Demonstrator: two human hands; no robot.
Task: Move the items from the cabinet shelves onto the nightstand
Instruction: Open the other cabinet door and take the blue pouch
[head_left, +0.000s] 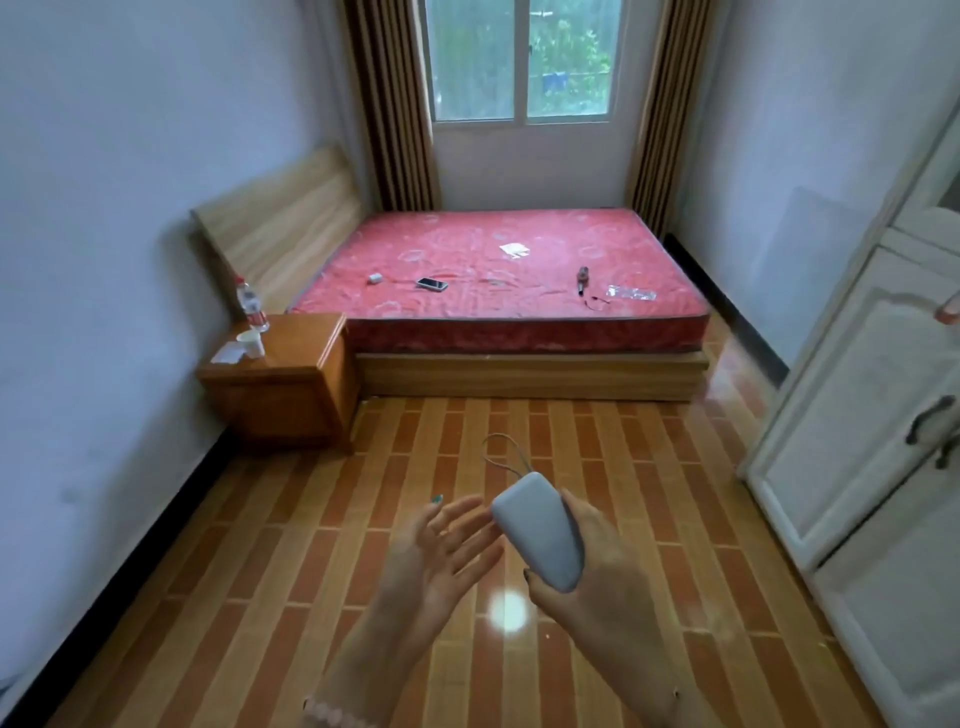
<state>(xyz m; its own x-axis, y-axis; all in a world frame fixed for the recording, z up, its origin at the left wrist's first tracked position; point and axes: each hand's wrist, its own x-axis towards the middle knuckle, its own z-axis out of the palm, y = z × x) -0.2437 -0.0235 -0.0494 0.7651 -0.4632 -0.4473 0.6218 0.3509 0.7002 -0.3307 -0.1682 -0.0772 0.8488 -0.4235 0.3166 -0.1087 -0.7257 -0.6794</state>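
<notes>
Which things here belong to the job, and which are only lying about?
Job: pale grey rounded plastic device with cord loop, gripped by the right hand; open left hand beside it; brown wooden nightstand; white panelled cabinet.

Lying about, on the red mattress: dark-screened phone, small white block, dark-handled tool, clear plastic wrapper, white paper.

Smooth, matt pale-grey plastic power bank (537, 530) over a glossy, reflective orange-brown tiled floor (260, 597); lacquered orange wooden nightstand (291, 395) gleams beside a red patterned cloth mattress (467, 244) on a pale wood-grain bed base (530, 376).
</notes>
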